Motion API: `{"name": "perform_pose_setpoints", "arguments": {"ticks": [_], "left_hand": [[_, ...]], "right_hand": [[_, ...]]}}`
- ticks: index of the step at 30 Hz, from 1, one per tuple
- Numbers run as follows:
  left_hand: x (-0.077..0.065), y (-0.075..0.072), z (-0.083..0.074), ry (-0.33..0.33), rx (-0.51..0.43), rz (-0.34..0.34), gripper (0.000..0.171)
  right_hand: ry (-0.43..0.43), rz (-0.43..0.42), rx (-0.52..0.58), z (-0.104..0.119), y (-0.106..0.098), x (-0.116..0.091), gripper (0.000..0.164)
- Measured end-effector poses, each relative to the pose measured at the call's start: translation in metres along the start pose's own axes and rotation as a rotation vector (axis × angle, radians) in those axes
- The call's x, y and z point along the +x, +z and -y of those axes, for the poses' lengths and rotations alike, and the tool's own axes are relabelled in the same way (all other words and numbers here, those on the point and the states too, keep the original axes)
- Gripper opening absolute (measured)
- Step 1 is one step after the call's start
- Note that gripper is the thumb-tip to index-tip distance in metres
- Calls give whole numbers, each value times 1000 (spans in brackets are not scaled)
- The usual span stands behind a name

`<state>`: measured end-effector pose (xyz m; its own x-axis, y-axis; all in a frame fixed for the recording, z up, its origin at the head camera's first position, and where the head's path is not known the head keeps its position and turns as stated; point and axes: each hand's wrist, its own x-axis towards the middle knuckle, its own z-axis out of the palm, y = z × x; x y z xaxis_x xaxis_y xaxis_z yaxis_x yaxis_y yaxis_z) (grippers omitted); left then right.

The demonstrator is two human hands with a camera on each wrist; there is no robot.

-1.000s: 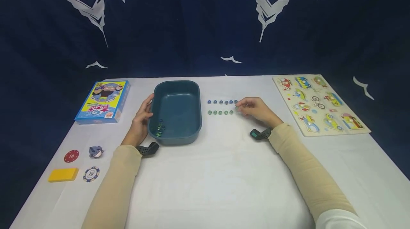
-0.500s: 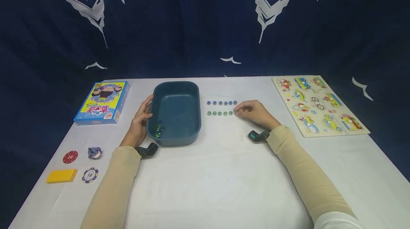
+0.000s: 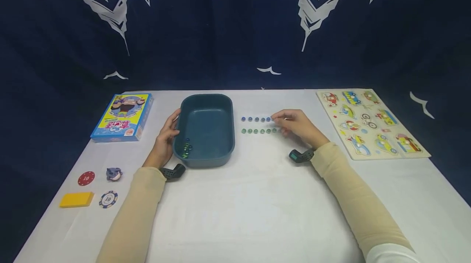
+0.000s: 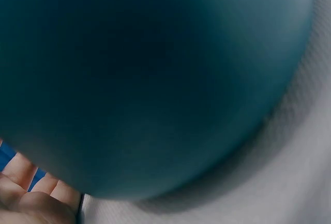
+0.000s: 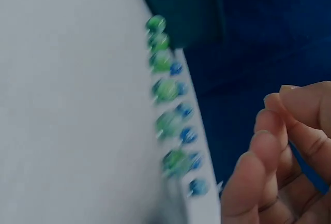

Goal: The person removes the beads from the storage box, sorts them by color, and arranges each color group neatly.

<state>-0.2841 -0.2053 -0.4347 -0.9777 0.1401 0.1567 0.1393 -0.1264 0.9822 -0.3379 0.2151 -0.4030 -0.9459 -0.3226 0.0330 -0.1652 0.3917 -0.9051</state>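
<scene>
My left hand [image 3: 164,140] rests against the outer left side of a dark teal plastic basin [image 3: 222,158]; its fingers [image 4: 45,185] show beside the wall in the left wrist view. Several glass marbles [image 3: 187,148] lie in the basin's near-left corner. Right of the basin are two rows of marbles, blue marbles [image 3: 256,119] farther away and green marbles [image 3: 255,131] nearer. My right hand [image 3: 297,126] is at the rows' right end. In the right wrist view its fingers [image 5: 266,149] are loosely bent, thumb close to forefinger, and no marble shows between them.
A blue and yellow box [image 3: 123,118] lies at the far left. Nearer are a red chip [image 3: 86,178], a shark figure [image 3: 113,174], a yellow block [image 3: 76,199] and a white-and-blue chip [image 3: 108,199]. A wooden picture puzzle [image 3: 368,126] lies at the right.
My right hand lowers to the right end of the green row, then lifts slightly away, and a green marble stays there. The left hand keeps its place on the basin. The head view shifts slightly.
</scene>
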Motion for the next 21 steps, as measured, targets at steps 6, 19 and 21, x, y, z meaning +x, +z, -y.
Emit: {"name": "perform_pose_setpoints", "arguments": {"ticks": [6, 19, 21], "left_hand": [[2, 0, 2, 13, -25, 12, 78], [3, -2, 3, 22, 19, -7, 78], [3, -2, 3, 19, 11, -9, 78]], "right_hand": [[-57, 122, -30, 35, 11, 12, 32], [-245, 525, -116, 113, 79, 55, 24], [-251, 582, -131, 121, 91, 61, 25]]}}
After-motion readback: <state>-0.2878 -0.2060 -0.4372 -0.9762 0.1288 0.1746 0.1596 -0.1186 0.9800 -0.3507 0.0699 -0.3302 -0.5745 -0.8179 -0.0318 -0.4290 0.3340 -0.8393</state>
